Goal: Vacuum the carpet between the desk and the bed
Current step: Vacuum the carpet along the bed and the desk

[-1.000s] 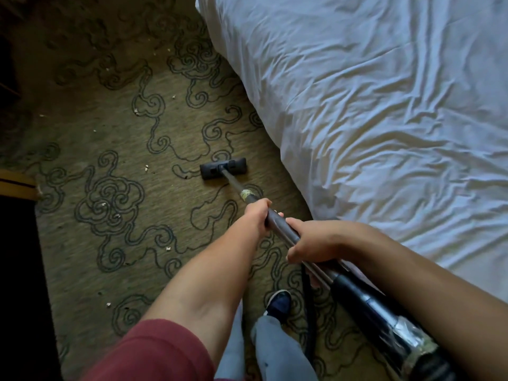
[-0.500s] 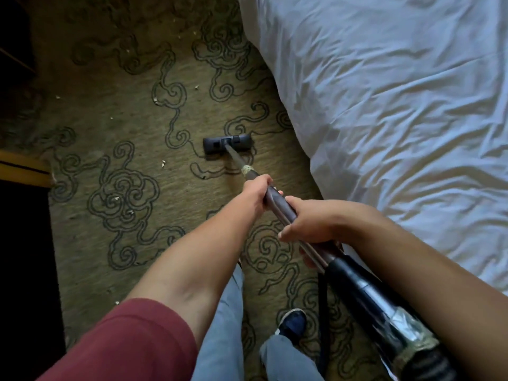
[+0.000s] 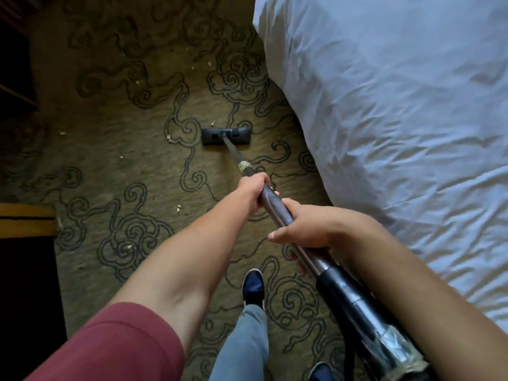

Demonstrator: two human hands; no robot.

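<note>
The olive carpet [image 3: 137,166] with dark swirl lines fills the floor between the bed and the desk. A dark vacuum head [image 3: 226,136] lies flat on it, close to the bed's edge. Its metal wand [image 3: 275,207] runs back toward me into a black hose cuff [image 3: 354,295]. My left hand [image 3: 254,191] grips the wand higher up, just behind a taped joint. My right hand [image 3: 305,228] grips the wand lower down, just ahead of the cuff. Small pale crumbs [image 3: 178,207] lie scattered on the carpet left of the head.
The bed [image 3: 398,133] with a rumpled white sheet fills the right side. A dark desk with a wooden edge [image 3: 27,220] stands at the left. My feet in dark blue shoes [image 3: 253,285] stand on the carpet under the wand.
The vacuum head has slid forward over the carpet, away from me along the bed. I have stepped forward with it. Both hands keep the same grip on the wand.
</note>
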